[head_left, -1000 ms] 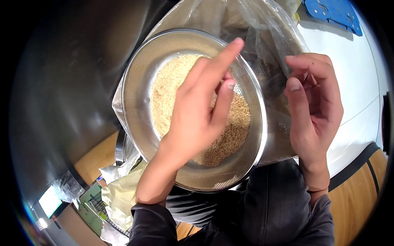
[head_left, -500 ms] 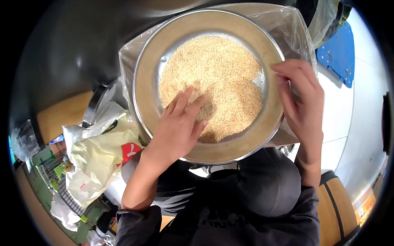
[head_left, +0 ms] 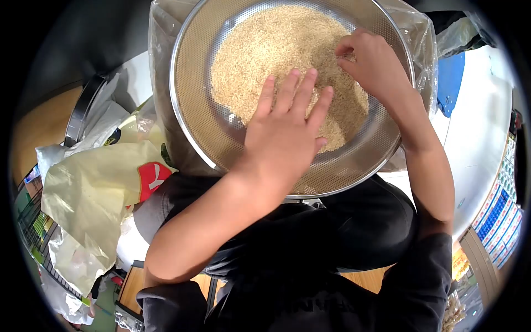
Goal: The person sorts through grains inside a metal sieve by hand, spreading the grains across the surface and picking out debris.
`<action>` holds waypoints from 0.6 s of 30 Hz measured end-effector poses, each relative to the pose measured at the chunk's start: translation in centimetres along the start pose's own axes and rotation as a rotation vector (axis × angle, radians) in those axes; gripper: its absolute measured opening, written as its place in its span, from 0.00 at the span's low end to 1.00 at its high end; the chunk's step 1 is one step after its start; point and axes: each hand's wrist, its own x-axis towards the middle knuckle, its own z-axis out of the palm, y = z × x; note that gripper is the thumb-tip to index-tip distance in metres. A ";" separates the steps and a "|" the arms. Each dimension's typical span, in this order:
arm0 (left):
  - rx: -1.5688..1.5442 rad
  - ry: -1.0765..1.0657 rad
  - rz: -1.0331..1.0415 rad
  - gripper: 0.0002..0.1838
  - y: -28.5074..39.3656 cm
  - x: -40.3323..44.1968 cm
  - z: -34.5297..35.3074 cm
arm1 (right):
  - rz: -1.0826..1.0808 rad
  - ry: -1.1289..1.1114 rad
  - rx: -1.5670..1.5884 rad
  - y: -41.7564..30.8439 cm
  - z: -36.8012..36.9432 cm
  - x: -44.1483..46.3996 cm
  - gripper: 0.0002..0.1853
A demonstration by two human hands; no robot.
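Note:
A round metal sieve [head_left: 202,119] with a shiny rim fills the upper middle of the view and holds a wide layer of pale tan grains [head_left: 249,55]. Over the lower part of the grains is my left hand [head_left: 285,124], palm down, its fingers spread and nothing held. My right hand [head_left: 373,61] is over the upper right of the grains, thumb and fingertips brought close together; whatever is between them is too small to make out. A clear plastic bag [head_left: 423,50] surrounds the sieve from beneath.
A pale yellow bag with a red mark [head_left: 94,193] lies at the left, near a dark wire basket [head_left: 41,243]. A blue plastic piece [head_left: 451,83] is at the upper right. Blue and white packs [head_left: 498,221] show at the far right. My knees are below the sieve.
The view has shifted, and the sieve appears higher. My right hand has moved from the sieve's right rim to over the grains. My left hand has moved right, its fingers spread wider.

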 end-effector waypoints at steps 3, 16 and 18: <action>-0.014 0.025 0.016 0.38 0.3 -0.1 -1.0 | 0.060 -0.004 -0.011 -0.5 -0.2 0.1 0.05; -0.008 0.032 0.009 0.36 0.0 -0.6 -1.5 | 0.062 -0.003 -0.036 0.4 0.3 -0.3 0.09; -0.005 0.029 0.011 0.36 0.0 -0.6 -1.5 | 0.093 -0.006 -0.057 0.0 0.1 -0.3 0.11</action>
